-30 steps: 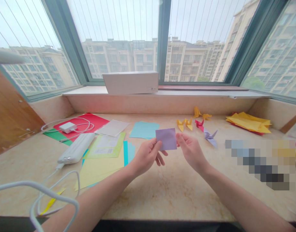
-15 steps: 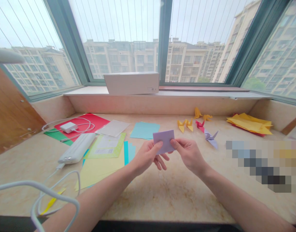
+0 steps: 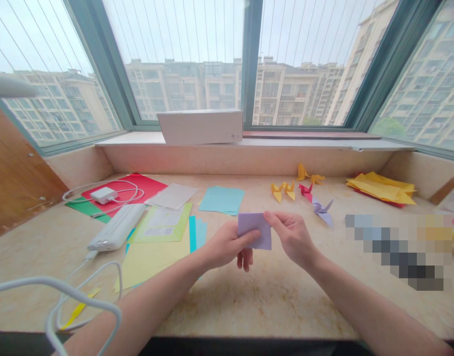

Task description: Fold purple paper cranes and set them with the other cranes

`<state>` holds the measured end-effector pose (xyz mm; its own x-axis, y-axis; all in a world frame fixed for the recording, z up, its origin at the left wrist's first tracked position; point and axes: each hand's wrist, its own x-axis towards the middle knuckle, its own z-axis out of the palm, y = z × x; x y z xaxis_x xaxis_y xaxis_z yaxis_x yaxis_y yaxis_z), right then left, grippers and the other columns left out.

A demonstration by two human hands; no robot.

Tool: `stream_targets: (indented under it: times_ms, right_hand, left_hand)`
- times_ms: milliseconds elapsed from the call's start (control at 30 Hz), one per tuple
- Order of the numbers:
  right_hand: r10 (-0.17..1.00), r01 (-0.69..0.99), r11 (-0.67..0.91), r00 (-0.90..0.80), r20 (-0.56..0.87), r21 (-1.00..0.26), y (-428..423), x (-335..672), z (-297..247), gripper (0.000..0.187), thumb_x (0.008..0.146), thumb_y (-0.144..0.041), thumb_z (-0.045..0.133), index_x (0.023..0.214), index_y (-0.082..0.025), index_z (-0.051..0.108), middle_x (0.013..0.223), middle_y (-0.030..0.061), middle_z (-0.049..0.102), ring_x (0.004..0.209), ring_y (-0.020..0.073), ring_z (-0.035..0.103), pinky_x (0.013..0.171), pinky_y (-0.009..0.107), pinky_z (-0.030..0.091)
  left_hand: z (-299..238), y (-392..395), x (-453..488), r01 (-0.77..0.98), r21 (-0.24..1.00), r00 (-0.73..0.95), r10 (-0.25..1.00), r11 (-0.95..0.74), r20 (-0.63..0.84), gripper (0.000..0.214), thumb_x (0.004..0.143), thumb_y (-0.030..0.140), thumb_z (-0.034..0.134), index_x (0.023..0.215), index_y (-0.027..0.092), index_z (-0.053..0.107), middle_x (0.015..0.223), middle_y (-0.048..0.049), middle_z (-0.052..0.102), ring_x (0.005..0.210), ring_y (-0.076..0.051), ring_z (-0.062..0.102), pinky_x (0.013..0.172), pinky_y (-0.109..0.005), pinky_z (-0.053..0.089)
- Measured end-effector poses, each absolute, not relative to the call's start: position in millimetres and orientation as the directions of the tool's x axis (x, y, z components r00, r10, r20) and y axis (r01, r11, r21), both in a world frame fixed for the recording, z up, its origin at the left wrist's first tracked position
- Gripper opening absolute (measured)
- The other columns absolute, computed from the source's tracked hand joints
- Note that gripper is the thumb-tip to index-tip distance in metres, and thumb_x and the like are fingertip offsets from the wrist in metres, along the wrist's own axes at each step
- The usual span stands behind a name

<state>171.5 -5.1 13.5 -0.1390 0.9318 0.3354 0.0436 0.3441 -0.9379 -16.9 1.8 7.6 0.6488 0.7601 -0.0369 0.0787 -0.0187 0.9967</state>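
Note:
A small folded square of purple paper (image 3: 262,231) is held up above the stone counter, between my two hands. My left hand (image 3: 228,243) grips it from the left, thumb across its front and fingers behind. With thumb and index finger, my right hand (image 3: 289,232) pinches the paper's top right corner. Beyond it on the counter stand folded paper cranes: a purple crane (image 3: 323,211), a red crane (image 3: 306,192) and several yellow cranes (image 3: 277,192).
Light blue paper sheets (image 3: 222,200), pale yellow sheets (image 3: 152,262) and a red sheet (image 3: 147,188) lie left of centre. A white power strip (image 3: 117,227) and a looped white cable (image 3: 113,309) are at left. Yellow papers (image 3: 382,188) lie far right; a white box (image 3: 200,127) stands on the sill.
The purple paper has come lower and slightly right, turned more upright. My left thumb now reaches further across it, and my right fingers have shifted up to its top corner.

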Motion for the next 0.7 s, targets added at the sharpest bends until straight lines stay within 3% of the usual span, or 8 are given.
stream_targets:
  times_ms: [167, 533, 700]
  right_hand:
    - [0.934, 0.132, 0.355, -0.101, 0.344, -0.925, -8.5, 169.7, 12.9, 0.049, 0.095, -0.054, 0.05, 0.062, -0.017, 0.058, 0.056, -0.0012, 0.049, 0.051, 0.0126, 0.044, 0.049, 0.026, 0.034]
    - [0.932, 0.14, 0.343, -0.176, 0.317, -0.929, -4.1, 170.8, 9.1, 0.051, 0.092, -0.06, 0.051, 0.061, -0.019, 0.05, 0.055, -0.0018, 0.048, 0.05, 0.0118, 0.044, 0.047, 0.024, 0.034]
    - [0.916, 0.264, 0.389, -0.219, 0.337, -0.883, -6.8, 169.7, 7.8, 0.051, 0.093, -0.057, 0.052, 0.06, -0.019, 0.047, 0.055, -0.0033, 0.043, 0.052, 0.0108, 0.04, 0.048, 0.024, 0.029]
  left_hand:
    - [10.9, -0.7, -18.0, 0.083, 0.997, 0.68, 0.732, -0.006, -0.052, 0.041, 0.092, 0.055, 0.056, 0.084, 0.015, 0.056, 0.046, 0.0038, 0.056, 0.038, -0.011, 0.06, 0.036, -0.015, 0.042]
    - [15.5, -7.5, -18.5, 0.131, 0.991, 0.702, 0.703, 0.027, -0.112, 0.047, 0.09, 0.062, 0.054, 0.082, 0.015, 0.057, 0.058, 0.0009, 0.061, 0.036, -0.009, 0.056, 0.036, -0.016, 0.04]
    - [14.5, -4.2, -20.2, 0.203, 0.971, 0.666, 0.744, -0.128, -0.041, 0.062, 0.093, 0.066, 0.042, 0.067, 0.013, 0.06, 0.052, -0.004, 0.061, 0.041, -0.011, 0.057, 0.04, -0.018, 0.04]
